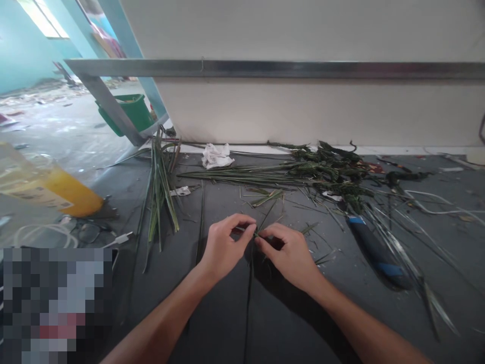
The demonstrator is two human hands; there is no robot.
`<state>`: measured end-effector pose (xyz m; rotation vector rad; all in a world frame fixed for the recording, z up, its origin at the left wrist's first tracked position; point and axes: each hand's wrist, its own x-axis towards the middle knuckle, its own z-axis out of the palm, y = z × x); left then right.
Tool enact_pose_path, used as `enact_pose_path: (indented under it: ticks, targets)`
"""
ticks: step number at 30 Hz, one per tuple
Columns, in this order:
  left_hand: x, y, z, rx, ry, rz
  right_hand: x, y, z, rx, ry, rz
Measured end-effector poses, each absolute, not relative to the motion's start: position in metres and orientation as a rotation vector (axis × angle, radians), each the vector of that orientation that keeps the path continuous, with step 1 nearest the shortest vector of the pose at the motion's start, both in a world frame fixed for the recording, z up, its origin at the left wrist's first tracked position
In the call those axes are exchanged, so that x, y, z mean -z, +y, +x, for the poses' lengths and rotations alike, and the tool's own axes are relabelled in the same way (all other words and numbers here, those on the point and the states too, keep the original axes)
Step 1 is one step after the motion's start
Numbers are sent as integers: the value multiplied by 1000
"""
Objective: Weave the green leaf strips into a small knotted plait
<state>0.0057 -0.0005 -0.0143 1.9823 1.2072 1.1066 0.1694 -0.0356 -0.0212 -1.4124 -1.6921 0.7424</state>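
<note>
both hands [257,245] pinch a thin green leaf strip [261,228]

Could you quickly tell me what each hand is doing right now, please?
Left hand: closed in a pinch on the thin green leaf strip.
Right hand: closed in a pinch on the same strip, close beside the left.

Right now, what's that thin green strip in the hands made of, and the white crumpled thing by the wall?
The green strip, pinched between the left hand and right hand, looks like a plant leaf: narrow, dull green, like the leaf bundles nearby. The white lump seems to be soft paper or tissue, judging by its matte wrinkles; cloth is possible.
</note>
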Motion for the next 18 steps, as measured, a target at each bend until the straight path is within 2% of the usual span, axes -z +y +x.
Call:
enact_pose_path:
  ticks: [18]
  targets:
    - [14,0,5,-1070,1194,2099,21,-35,170,-734,-1733,-1421]
